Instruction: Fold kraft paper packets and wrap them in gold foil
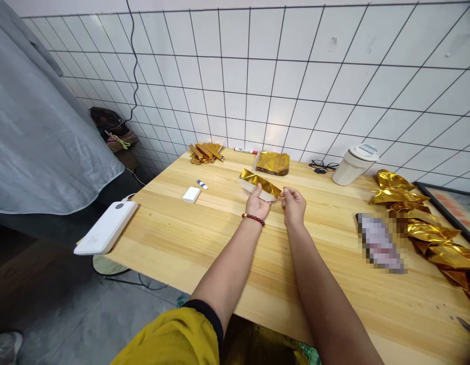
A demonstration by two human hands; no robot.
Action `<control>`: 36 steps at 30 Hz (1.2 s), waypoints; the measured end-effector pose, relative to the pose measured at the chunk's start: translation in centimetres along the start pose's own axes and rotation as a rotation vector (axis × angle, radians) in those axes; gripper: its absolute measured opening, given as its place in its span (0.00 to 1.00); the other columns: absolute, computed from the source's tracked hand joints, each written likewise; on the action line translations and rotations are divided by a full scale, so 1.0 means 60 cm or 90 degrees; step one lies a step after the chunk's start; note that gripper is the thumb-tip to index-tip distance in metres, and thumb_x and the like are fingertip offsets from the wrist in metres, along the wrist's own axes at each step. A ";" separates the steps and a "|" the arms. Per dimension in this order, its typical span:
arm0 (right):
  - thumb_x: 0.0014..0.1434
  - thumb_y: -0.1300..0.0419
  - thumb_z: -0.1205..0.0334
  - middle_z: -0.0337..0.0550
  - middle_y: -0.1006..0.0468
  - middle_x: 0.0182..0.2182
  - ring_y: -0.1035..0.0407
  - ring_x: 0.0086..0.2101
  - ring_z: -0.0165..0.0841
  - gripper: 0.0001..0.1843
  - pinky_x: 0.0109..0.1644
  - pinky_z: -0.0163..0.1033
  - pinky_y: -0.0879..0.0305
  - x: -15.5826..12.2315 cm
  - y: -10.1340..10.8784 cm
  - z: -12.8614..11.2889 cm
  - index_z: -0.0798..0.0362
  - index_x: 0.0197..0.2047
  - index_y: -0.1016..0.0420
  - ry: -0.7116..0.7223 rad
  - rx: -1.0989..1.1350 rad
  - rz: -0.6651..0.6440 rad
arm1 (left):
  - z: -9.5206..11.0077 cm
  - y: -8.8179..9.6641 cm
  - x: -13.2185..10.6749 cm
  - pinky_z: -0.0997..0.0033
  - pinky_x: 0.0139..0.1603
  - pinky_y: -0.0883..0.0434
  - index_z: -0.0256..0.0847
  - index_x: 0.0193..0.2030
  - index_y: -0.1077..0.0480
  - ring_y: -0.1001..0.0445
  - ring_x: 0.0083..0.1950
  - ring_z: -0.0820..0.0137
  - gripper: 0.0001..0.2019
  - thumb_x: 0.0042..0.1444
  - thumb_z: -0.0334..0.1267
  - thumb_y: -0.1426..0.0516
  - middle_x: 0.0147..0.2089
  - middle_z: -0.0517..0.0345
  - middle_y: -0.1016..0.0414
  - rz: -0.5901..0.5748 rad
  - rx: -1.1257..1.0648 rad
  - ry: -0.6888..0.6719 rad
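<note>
- The wooden table (219, 253) fills my view. Both hands work near its middle, toward the wall.
- A heap of crumpled gold foil (421, 223) lies loose along the right side, in no container.
- The white lidded cup (354, 165) stands closed near the wall. I cannot tell what is in it.
- A clear packet (273, 163) just behind the hands holds a flat stack of gold leaves.
- The gold sheet (257, 183) I hold is raised just off the table, folded long, with its white underside showing. I judge it very light, thin, easily creased or torn, and a little slick, so it is best held by edges and corners with the fingertips.
- My left hand (257, 205) cups under its near end, thumb pressed on top.
- My right hand (294, 205) pinches the right corner between its fingertips.
- Small folded gold pieces (206, 152) sit piled at the far edge.
</note>
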State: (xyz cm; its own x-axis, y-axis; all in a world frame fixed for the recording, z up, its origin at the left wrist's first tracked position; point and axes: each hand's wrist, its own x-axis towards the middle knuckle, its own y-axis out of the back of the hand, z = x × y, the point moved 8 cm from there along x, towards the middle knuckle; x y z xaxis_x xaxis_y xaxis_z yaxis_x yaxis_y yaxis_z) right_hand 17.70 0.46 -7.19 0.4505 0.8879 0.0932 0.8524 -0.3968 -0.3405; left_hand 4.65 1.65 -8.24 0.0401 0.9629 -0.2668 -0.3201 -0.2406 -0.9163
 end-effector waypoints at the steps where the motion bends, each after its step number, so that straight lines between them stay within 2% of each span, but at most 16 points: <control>1: 0.43 0.32 0.49 0.34 0.26 0.20 0.46 0.16 0.22 0.19 0.20 0.31 0.52 -0.001 -0.004 0.001 0.55 0.33 0.24 0.000 -0.018 -0.017 | 0.000 0.000 0.001 0.59 0.54 0.28 0.38 0.46 0.26 0.22 0.47 0.67 0.09 0.61 0.32 0.44 0.48 0.49 0.21 -0.004 -0.001 0.002; 8: 0.41 0.30 0.50 0.35 0.27 0.22 0.41 0.20 0.25 0.19 0.24 0.33 0.44 -0.004 -0.024 0.009 0.54 0.33 0.23 0.006 -0.055 -0.096 | -0.006 0.002 0.005 0.70 0.43 0.27 0.37 0.43 0.26 0.23 0.37 0.71 0.07 0.61 0.33 0.45 0.39 0.52 0.21 -0.014 0.010 0.030; 12: 0.38 0.28 0.53 0.34 0.27 0.22 0.37 0.23 0.26 0.21 0.29 0.34 0.37 -0.003 -0.030 0.017 0.54 0.35 0.22 -0.005 -0.058 -0.115 | -0.009 0.000 0.006 0.71 0.42 0.28 0.36 0.39 0.26 0.24 0.34 0.73 0.05 0.59 0.30 0.43 0.36 0.55 0.22 -0.020 0.034 0.035; 16: 0.38 0.28 0.53 0.33 0.29 0.20 0.40 0.21 0.24 0.17 0.25 0.32 0.42 -0.003 -0.029 0.013 0.54 0.28 0.25 0.000 -0.052 -0.118 | -0.008 -0.009 0.002 0.72 0.42 0.30 0.37 0.35 0.26 0.25 0.33 0.74 0.03 0.53 0.28 0.39 0.33 0.58 0.23 -0.046 0.078 0.003; 19: 0.41 0.29 0.52 0.30 0.33 0.17 0.44 0.18 0.22 0.17 0.22 0.30 0.48 -0.003 -0.020 0.003 0.53 0.28 0.28 0.009 -0.003 -0.085 | -0.015 -0.022 -0.005 0.73 0.39 0.31 0.37 0.34 0.27 0.26 0.32 0.75 0.09 0.46 0.30 0.33 0.33 0.59 0.23 -0.107 0.171 -0.008; 23: 0.41 0.30 0.54 0.28 0.35 0.15 0.45 0.17 0.22 0.17 0.22 0.30 0.49 -0.005 -0.014 -0.005 0.52 0.28 0.31 -0.002 0.049 -0.069 | -0.028 -0.026 -0.011 0.73 0.34 0.33 0.34 0.31 0.27 0.29 0.27 0.77 0.13 0.38 0.33 0.30 0.28 0.58 0.24 -0.146 0.292 -0.008; 28: 0.44 0.32 0.56 0.29 0.35 0.14 0.45 0.17 0.22 0.15 0.22 0.30 0.49 -0.010 -0.023 -0.008 0.51 0.23 0.36 -0.011 0.038 -0.127 | -0.019 -0.014 -0.007 0.70 0.36 0.31 0.35 0.28 0.29 0.27 0.30 0.72 0.12 0.38 0.36 0.32 0.28 0.56 0.24 -0.104 0.282 -0.033; 31: 0.47 0.34 0.54 0.28 0.38 0.13 0.47 0.16 0.22 0.15 0.21 0.30 0.51 -0.004 -0.012 -0.008 0.51 0.23 0.36 -0.003 0.064 -0.085 | -0.015 -0.012 -0.007 0.69 0.37 0.31 0.35 0.27 0.29 0.27 0.31 0.71 0.11 0.36 0.33 0.32 0.29 0.56 0.24 -0.087 0.306 -0.037; 33: 0.45 0.32 0.55 0.28 0.38 0.13 0.48 0.16 0.21 0.16 0.20 0.29 0.53 -0.001 -0.006 -0.007 0.51 0.24 0.35 -0.004 0.091 -0.054 | -0.012 -0.010 -0.007 0.70 0.38 0.31 0.36 0.28 0.28 0.27 0.31 0.73 0.12 0.36 0.33 0.32 0.28 0.58 0.24 -0.073 0.303 -0.044; 36: 0.41 0.29 0.55 0.29 0.34 0.16 0.47 0.16 0.21 0.17 0.19 0.29 0.51 -0.004 -0.015 -0.007 0.52 0.25 0.33 -0.014 0.090 -0.077 | -0.006 -0.009 -0.006 0.71 0.39 0.31 0.37 0.32 0.27 0.26 0.33 0.73 0.14 0.38 0.35 0.31 0.31 0.59 0.23 -0.059 0.239 -0.054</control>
State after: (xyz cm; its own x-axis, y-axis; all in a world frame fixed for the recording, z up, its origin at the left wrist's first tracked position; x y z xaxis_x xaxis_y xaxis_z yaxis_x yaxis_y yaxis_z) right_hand 16.96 0.49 -6.52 0.3401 0.9326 0.1208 0.8535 -0.2522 -0.4560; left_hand 5.13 1.39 -7.76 0.0123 0.9889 -0.1478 -0.6427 -0.1054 -0.7588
